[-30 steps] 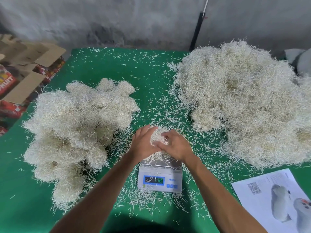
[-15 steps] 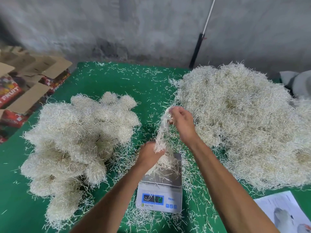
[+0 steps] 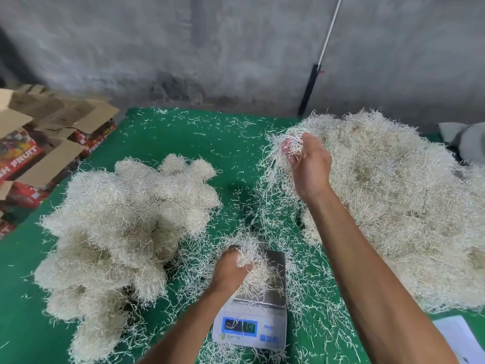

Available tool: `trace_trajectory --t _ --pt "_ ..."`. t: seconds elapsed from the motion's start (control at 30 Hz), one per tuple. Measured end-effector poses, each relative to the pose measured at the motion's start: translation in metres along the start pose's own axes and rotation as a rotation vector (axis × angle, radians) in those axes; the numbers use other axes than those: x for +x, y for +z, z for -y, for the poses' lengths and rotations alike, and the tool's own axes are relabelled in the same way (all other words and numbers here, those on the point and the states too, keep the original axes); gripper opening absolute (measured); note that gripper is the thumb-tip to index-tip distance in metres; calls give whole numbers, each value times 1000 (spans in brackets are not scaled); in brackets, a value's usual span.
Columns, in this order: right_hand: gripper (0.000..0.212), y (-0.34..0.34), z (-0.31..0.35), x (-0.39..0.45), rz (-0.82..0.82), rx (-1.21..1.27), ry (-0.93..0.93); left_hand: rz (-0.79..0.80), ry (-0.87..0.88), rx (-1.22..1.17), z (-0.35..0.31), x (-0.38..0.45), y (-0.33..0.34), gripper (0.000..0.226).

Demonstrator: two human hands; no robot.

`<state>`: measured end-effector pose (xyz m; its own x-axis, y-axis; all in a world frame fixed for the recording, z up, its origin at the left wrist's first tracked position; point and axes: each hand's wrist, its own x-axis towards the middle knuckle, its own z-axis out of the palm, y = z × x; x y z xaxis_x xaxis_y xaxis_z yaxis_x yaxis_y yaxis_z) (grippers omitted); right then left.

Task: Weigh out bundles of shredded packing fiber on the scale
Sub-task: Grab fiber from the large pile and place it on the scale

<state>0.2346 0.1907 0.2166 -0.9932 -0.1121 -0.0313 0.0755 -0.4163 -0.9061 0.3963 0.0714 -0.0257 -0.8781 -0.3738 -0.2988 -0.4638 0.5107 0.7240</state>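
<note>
The tabletop, covered in green cloth, is carrying everything, with loose strands scattered all over it. The loose heap of fiber, the largest thing here, is filling the right side up to the far edge. The bundles, rounded clumps piled together, are lying along the left side; judging by their number, much weighing is already done, while the size of the heap suggests plenty is left.

Boxes are standing beyond the left edge with flaps open; red print on one is reading "FRUIT", with letters before it cut off. A pole is leaning against the wall behind the far edge. A printed sheet is showing at the near right corner, its writing too small to read.

The scale is sitting near the near edge, midway. Its screen is lit but the digits are blurred; a blue word beside it cannot be made out.

The portion is resting on the scale's pan. The left hand is curling its grip into that portion, fingers buried in the strands. The right hand is raised over the heap's near-left margin, its grip pinching a small tuft.

This portion looks as though it is being trimmed to weight, so the current bundle seems not yet finished.
</note>
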Motion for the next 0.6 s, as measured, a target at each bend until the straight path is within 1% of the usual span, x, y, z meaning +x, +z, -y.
trace_trajectory --t 0.03,0.1,0.23,0.33,0.4,0.43,0.5,0.53,0.6 --pt "42 0 4 3 -25 30 -9 -14 4 7 0 0 2 61" --pt "39 -2 11 9 -57 81 -16 -31 23 4 0 1 4 68" --pt "30 -18 23 27 -69 157 -35 -46 27 -64 -1 3 4 88" --pt "40 -34 37 45 -103 227 -88 -45 47 -120 -2 6 0 93" --pt "39 -47 48 56 -149 295 -122 -32 79 -92 -2 8 -2 100" --pt "44 -55 51 60 -174 298 -131 -34 110 -76 -2 9 -2 101" --pt "48 -72 46 66 -200 209 -102 -46 163 -78 -3 10 -4 100" --pt "44 -82 35 67 -208 99 -54 -52 177 -85 -4 11 -5 99" --pt "36 -103 1 67 -208 -232 95 -78 212 -81 -7 14 -6 99"
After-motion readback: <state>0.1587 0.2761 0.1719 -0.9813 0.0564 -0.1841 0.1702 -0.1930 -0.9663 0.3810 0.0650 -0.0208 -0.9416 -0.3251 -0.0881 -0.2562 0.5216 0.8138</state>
